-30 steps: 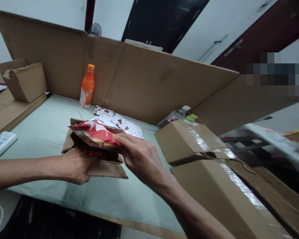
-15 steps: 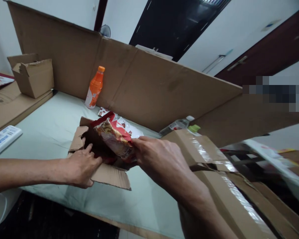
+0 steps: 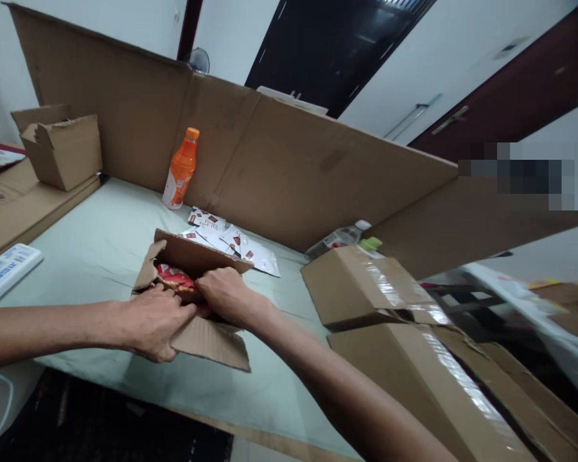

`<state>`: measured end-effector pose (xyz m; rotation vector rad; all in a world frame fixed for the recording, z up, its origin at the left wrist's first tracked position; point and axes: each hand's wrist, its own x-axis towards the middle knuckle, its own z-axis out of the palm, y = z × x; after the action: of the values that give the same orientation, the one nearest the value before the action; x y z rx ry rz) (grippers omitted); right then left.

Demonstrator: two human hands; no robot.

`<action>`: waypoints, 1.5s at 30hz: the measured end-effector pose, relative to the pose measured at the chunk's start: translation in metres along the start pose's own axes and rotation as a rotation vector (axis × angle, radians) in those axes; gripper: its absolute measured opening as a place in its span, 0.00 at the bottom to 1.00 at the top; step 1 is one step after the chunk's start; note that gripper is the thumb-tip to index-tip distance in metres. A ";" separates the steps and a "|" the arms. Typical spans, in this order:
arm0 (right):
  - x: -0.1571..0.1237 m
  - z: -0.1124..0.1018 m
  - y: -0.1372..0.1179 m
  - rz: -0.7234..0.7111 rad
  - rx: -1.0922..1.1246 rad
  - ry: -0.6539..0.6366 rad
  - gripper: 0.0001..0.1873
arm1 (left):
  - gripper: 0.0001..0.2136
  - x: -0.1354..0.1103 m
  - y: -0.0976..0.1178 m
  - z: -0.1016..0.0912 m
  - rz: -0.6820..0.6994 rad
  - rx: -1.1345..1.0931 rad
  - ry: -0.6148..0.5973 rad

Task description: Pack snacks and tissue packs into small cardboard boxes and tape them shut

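Observation:
A small cardboard box (image 3: 212,346) stands on the pale green cloth with its flaps folded out. My left hand (image 3: 157,321) grips the near edge of this box, fingers bent over the rim. Inside lies a red snack bag (image 3: 176,277), mostly within the walls. My right hand (image 3: 226,295) reaches down into the box, closed on the right part of the bag; its fingertips are hidden. Several white sachets with red marks (image 3: 260,256) lie just behind the box.
An orange bottle (image 3: 180,170) stands near the upright cardboard wall (image 3: 289,167). Taped cartons (image 3: 351,282) sit at the right, a clear bottle (image 3: 340,237) behind them. At left are an open carton (image 3: 72,151) and a white labelled device (image 3: 9,269).
My right hand has moved left and down, bringing the red snack bag from above the box into it. The left hand has stayed on the box edge. More of the sachets show.

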<state>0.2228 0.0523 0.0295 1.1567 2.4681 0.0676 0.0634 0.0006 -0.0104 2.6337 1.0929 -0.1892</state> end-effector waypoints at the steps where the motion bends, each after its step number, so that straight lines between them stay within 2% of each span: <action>1: -0.001 0.004 0.002 -0.012 0.005 -0.014 0.13 | 0.29 0.000 -0.002 0.001 0.008 -0.012 0.006; 4: -0.004 0.005 0.007 -0.017 0.016 0.030 0.31 | 0.29 0.002 -0.007 0.004 0.032 -0.043 0.042; 5: -0.002 0.004 0.006 -0.029 0.023 0.040 0.34 | 0.30 0.002 -0.007 0.004 0.041 -0.048 0.055; 6: 0.000 0.002 0.005 -0.048 0.033 0.034 0.33 | 0.31 0.002 -0.006 0.003 0.042 -0.047 0.061; 9: 0.012 0.001 0.001 -0.115 0.073 -0.035 0.16 | 0.32 -0.002 -0.002 -0.002 -0.012 -0.004 0.025; 11: 0.017 0.002 0.001 -0.131 0.092 -0.045 0.13 | 0.33 -0.006 -0.001 -0.004 -0.067 0.039 0.004; 13: 0.013 0.004 0.006 -0.162 0.147 -0.001 0.15 | 0.33 -0.011 -0.002 -0.005 -0.090 0.064 0.025; 15: -0.001 0.009 0.018 -0.200 0.295 0.145 0.15 | 0.32 -0.014 -0.007 -0.003 -0.087 0.059 0.049; 17: -0.020 0.018 0.037 -0.173 0.516 0.426 0.15 | 0.35 -0.017 -0.011 0.000 -0.072 0.026 0.052; 19: -0.036 0.034 0.067 -0.023 0.666 0.723 0.17 | 0.38 -0.020 -0.015 0.005 -0.053 -0.014 0.066; 20: -0.040 0.044 0.085 0.088 0.679 0.810 0.18 | 0.39 -0.022 -0.017 0.007 -0.046 -0.030 0.082; 21: -0.041 0.056 0.103 0.211 0.636 0.820 0.18 | 0.40 -0.023 -0.018 0.010 -0.039 -0.041 0.101; 22: -0.038 0.070 0.122 0.331 0.559 0.764 0.19 | 0.41 -0.024 -0.020 0.013 -0.034 -0.047 0.121; 24: -0.024 0.101 0.155 0.513 0.381 0.534 0.20 | 0.43 -0.025 -0.023 0.021 -0.028 -0.048 0.145; 26: -0.001 0.133 0.179 0.591 0.300 0.371 0.30 | 0.44 -0.026 -0.026 0.029 -0.029 -0.028 0.154; 29: 0.036 0.173 0.198 0.645 0.287 0.284 0.40 | 0.48 -0.026 -0.028 0.037 -0.039 0.005 0.160; 32: 0.066 0.198 0.204 0.691 0.286 0.247 0.34 | 0.51 -0.028 -0.026 0.036 -0.043 0.001 0.150; 36: 0.078 0.211 0.207 0.706 0.312 0.222 0.20 | 0.52 -0.031 -0.022 0.030 -0.048 -0.004 0.135; 41: 0.051 0.206 0.198 0.686 0.380 0.258 0.16 | 0.49 -0.030 -0.021 0.029 -0.005 0.001 0.212; 43: 0.038 0.201 0.186 0.621 0.435 0.292 0.12 | 0.46 -0.030 -0.018 0.026 0.050 -0.008 0.281; 45: 0.023 0.195 0.169 0.533 0.507 0.349 0.13 | 0.40 -0.031 -0.015 0.021 0.136 -0.001 0.403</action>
<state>0.4074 0.1556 -0.1205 2.1622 2.4564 -0.2380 0.0308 -0.0169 -0.0261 2.8036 1.0148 0.3869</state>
